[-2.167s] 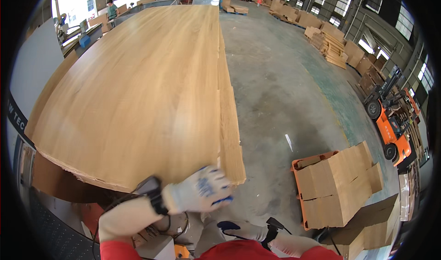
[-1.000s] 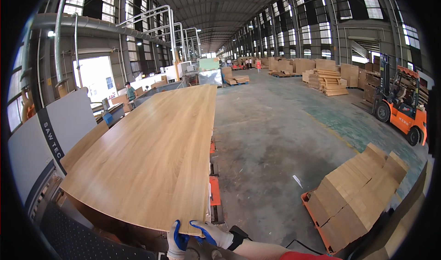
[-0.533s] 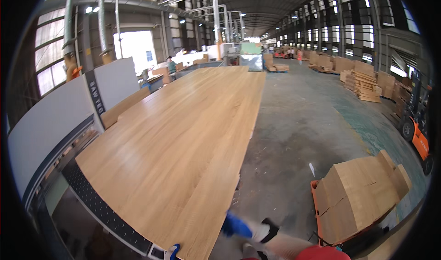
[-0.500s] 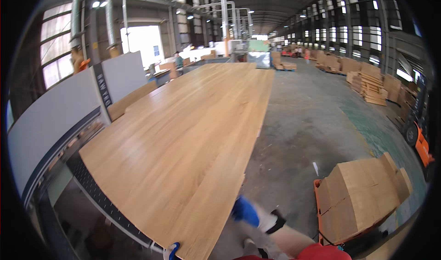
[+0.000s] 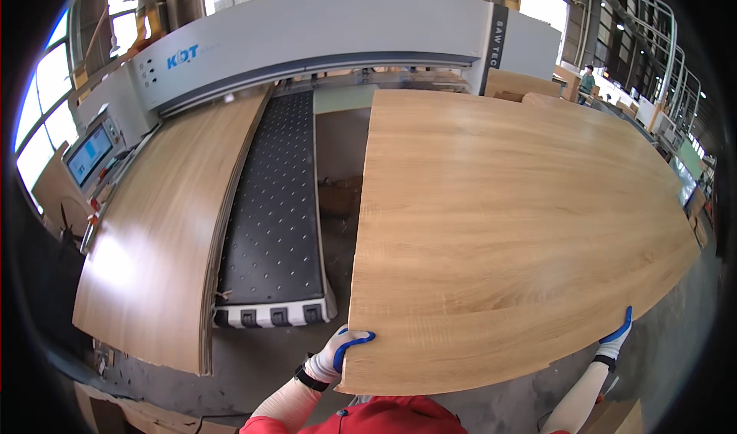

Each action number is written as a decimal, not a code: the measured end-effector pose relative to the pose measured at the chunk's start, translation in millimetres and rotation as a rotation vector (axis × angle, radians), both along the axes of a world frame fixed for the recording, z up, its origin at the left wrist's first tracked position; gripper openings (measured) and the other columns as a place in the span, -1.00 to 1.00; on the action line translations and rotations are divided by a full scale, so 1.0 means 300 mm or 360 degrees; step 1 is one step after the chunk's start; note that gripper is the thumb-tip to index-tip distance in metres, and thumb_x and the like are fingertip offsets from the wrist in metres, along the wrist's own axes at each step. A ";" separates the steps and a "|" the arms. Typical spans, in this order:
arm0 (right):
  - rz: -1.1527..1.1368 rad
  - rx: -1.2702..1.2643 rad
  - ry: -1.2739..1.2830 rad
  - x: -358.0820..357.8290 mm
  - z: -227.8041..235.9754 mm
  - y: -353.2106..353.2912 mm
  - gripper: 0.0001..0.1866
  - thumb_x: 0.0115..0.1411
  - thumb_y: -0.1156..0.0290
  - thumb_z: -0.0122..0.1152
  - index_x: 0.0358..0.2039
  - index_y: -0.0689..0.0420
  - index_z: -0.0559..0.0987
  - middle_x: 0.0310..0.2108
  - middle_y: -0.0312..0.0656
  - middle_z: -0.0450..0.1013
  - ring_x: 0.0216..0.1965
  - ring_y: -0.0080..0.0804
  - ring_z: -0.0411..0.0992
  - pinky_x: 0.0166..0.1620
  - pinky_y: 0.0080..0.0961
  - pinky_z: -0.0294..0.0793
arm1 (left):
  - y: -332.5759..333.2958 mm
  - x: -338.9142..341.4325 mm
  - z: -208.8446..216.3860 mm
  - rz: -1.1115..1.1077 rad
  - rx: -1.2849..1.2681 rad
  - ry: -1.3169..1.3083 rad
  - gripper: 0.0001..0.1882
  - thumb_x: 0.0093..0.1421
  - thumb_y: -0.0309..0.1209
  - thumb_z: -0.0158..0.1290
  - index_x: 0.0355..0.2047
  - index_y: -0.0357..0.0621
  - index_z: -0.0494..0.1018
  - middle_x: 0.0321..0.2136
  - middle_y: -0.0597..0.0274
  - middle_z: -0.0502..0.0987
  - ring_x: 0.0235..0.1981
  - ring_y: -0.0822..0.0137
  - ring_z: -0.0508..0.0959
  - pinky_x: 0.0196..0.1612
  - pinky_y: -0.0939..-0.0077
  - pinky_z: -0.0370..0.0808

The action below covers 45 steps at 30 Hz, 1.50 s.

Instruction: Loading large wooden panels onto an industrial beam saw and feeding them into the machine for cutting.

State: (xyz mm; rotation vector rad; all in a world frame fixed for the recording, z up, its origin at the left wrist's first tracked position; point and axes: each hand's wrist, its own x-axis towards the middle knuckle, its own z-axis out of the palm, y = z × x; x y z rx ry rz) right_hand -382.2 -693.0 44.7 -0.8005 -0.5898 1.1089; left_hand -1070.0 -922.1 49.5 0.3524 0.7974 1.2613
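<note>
A large wood-grain board (image 5: 507, 234) stretches out in front of me toward the right. My left hand (image 5: 342, 348), in a white and blue work glove, grips its near left corner, with the blue-coated part over the top face. Further right along the near edge, my right hand (image 5: 616, 337), gloved the same way, is closed on the board with its thumb on top. The fingers under the board are hidden for both hands. Whether the board lies on other boards is hard to make out.
At the left lies a stack of similar boards (image 5: 169, 219). Beside it runs a black perforated table (image 5: 272, 211) with a gap before my board. A long grey-white panel saw (image 5: 330, 35) spans the back, with a control screen (image 5: 90, 155) at left. A person (image 5: 587, 79) stands far right.
My view has swung left toward the saw, bringing the stack and black table into sight. My right hand, blurred beside the board earlier, now holds its near edge. The left stays at the corner.
</note>
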 end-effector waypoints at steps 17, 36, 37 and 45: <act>0.0126 -0.0138 0.0084 -0.959 -0.177 -1.075 -0.27 0.42 -0.07 -0.03 0.40 0.18 0.21 0.41 -0.08 0.17 0.36 -0.13 0.18 0.39 -0.20 0.15 | -1.076 -0.964 -0.170 0.0416 -0.0298 0.0223 -0.65 0.32 -0.29 0.11 -0.02 -0.29 0.54 -0.07 0.09 0.60 0.00 0.30 0.58 0.07 0.38 0.53; 0.0580 -0.0908 -0.0083 -2.074 -0.474 -1.694 -0.55 0.37 0.11 0.21 0.10 0.16 0.55 -0.04 -0.29 0.56 -0.03 -0.45 0.51 0.00 -0.44 0.52 | -0.521 -1.438 0.047 0.0016 0.0339 0.2229 -0.48 0.43 -0.02 -0.07 0.06 -0.26 0.46 0.01 0.01 0.54 0.05 0.16 0.49 0.13 0.22 0.40; 0.0654 -0.0788 -0.0214 -2.055 -0.406 -1.702 -0.55 0.35 0.08 0.23 0.06 0.16 0.58 -0.06 -0.31 0.56 -0.08 -0.47 0.52 -0.05 -0.49 0.52 | -0.467 -1.186 0.125 -0.0190 0.0544 0.2355 -0.52 0.44 -0.08 -0.04 0.06 -0.29 0.47 0.02 0.02 0.54 0.01 0.14 0.51 0.12 0.25 0.42; 0.1045 -0.0429 -0.1272 -1.454 -0.434 -1.766 -0.44 0.31 -0.10 0.18 -0.07 0.23 0.59 -0.12 -0.01 0.59 -0.09 -0.19 0.53 -0.02 -0.25 0.49 | -0.143 -0.077 -0.016 -0.0494 0.1556 0.2382 -0.58 0.32 -0.19 0.15 0.00 -0.25 0.44 -0.06 -0.10 0.50 0.01 -0.07 0.47 0.08 0.13 0.42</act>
